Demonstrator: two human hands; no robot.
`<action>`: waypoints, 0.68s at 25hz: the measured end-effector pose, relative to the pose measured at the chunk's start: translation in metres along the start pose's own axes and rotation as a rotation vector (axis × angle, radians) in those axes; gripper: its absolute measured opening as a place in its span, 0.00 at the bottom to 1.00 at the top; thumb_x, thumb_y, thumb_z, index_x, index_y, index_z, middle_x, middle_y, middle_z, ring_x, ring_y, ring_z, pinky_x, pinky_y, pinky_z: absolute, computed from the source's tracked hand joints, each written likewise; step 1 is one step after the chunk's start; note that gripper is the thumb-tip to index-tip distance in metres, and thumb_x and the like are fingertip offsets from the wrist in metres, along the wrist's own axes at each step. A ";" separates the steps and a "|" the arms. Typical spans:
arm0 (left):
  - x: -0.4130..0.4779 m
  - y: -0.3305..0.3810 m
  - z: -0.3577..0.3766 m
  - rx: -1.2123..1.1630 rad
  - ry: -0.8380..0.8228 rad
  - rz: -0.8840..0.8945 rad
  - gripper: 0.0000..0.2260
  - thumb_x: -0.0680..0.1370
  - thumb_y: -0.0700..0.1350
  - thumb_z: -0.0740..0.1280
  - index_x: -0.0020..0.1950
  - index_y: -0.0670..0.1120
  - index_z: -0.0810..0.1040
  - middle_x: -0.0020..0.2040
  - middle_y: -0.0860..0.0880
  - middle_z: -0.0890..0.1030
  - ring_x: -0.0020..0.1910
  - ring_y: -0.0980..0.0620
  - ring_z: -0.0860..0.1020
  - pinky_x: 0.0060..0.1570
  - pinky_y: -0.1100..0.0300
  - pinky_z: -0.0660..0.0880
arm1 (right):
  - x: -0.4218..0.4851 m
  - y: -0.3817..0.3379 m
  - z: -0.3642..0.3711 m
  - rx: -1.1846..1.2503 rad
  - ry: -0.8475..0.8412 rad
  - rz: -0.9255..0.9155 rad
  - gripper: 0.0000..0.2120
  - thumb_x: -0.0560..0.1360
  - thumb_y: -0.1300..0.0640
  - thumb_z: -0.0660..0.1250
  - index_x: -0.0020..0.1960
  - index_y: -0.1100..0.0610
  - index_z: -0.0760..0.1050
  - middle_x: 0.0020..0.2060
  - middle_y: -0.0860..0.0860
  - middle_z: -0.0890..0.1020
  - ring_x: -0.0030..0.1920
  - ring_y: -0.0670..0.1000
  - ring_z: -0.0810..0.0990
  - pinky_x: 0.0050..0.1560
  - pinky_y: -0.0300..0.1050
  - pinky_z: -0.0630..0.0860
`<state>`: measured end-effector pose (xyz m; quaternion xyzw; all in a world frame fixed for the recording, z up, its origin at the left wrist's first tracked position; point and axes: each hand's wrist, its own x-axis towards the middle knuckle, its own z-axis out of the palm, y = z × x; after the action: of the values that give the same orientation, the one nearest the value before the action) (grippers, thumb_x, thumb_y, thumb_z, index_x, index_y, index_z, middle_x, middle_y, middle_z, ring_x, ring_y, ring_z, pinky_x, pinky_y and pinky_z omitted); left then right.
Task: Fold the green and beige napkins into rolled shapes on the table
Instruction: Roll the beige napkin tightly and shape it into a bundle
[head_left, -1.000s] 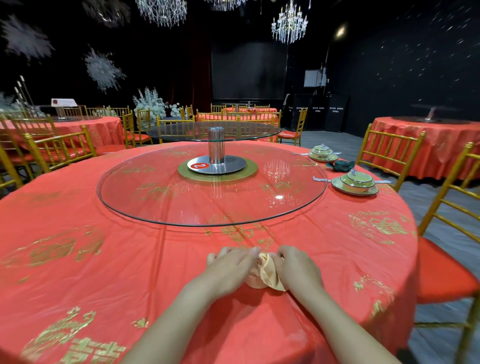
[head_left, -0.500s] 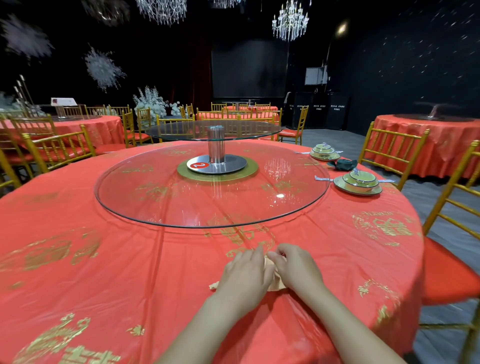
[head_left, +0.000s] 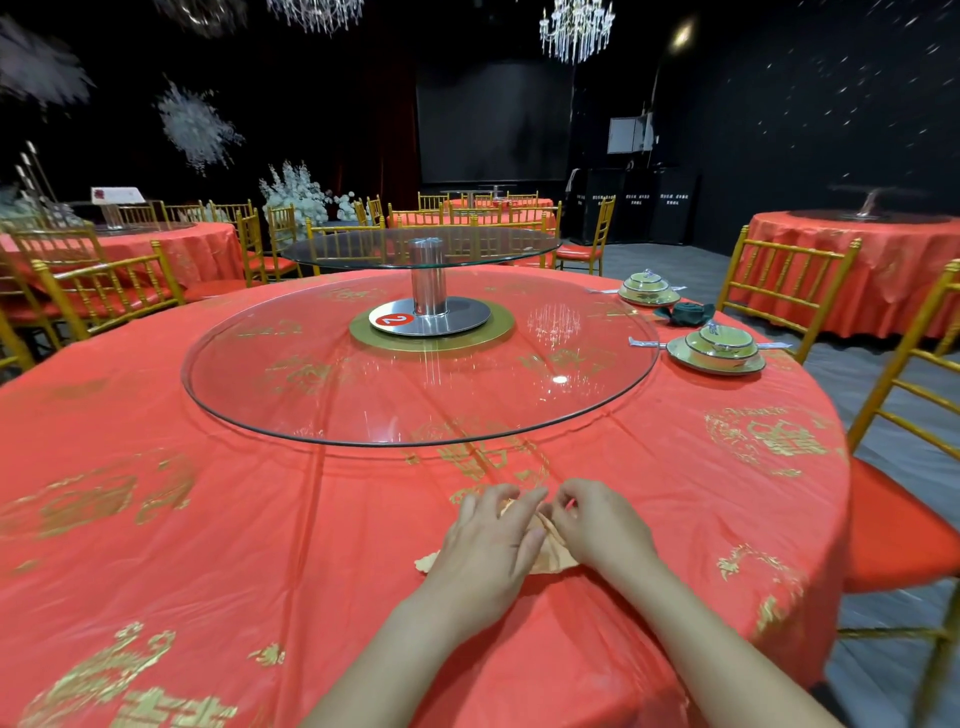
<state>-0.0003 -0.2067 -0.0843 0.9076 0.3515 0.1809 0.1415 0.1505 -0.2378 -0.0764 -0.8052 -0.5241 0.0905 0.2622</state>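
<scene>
A beige napkin (head_left: 555, 558) lies on the red tablecloth (head_left: 260, 545) near the front edge, mostly covered by both hands. My left hand (head_left: 493, 540) lies flat on it with straight fingers pressing down. My right hand (head_left: 597, 525) sits just to its right, fingertips curled and pinching the cloth's upper fold. Only the napkin's corners show at the left and lower right. A dark green napkin (head_left: 683, 313) sits bunched at the far right of the table, between two place settings.
A large glass turntable (head_left: 322, 395) with a raised glass tier covers the table's middle. Two green covered bowls on plates (head_left: 719, 349) stand at the far right. Gold chairs (head_left: 914, 415) ring the table; one is close on the right.
The napkin has gone from a bunched lump between the hands to lying flatter under them. My left hand has spread over it, and both hands have shifted slightly away from me.
</scene>
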 end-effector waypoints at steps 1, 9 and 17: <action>0.000 0.000 0.000 -0.012 0.001 -0.006 0.22 0.82 0.55 0.51 0.75 0.58 0.54 0.70 0.52 0.61 0.68 0.49 0.58 0.66 0.53 0.61 | 0.005 0.001 -0.004 0.062 -0.025 -0.009 0.11 0.73 0.47 0.66 0.34 0.48 0.72 0.35 0.48 0.80 0.43 0.54 0.79 0.40 0.44 0.71; -0.002 0.005 -0.001 -0.045 -0.041 -0.068 0.28 0.82 0.55 0.51 0.77 0.48 0.41 0.75 0.52 0.53 0.73 0.48 0.51 0.69 0.51 0.55 | 0.019 -0.008 -0.004 0.288 -0.133 -0.154 0.16 0.75 0.52 0.67 0.29 0.48 0.72 0.25 0.45 0.73 0.30 0.46 0.71 0.36 0.44 0.68; -0.006 0.003 0.001 0.078 -0.046 -0.056 0.31 0.78 0.62 0.42 0.77 0.47 0.49 0.77 0.52 0.53 0.74 0.52 0.52 0.69 0.56 0.53 | 0.011 -0.013 0.008 -0.008 -0.056 -0.077 0.20 0.77 0.45 0.61 0.28 0.50 0.66 0.26 0.45 0.70 0.44 0.56 0.76 0.44 0.45 0.67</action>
<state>-0.0020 -0.2133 -0.0854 0.9062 0.3800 0.1420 0.1191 0.1413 -0.2212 -0.0752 -0.7826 -0.5623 0.1008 0.2475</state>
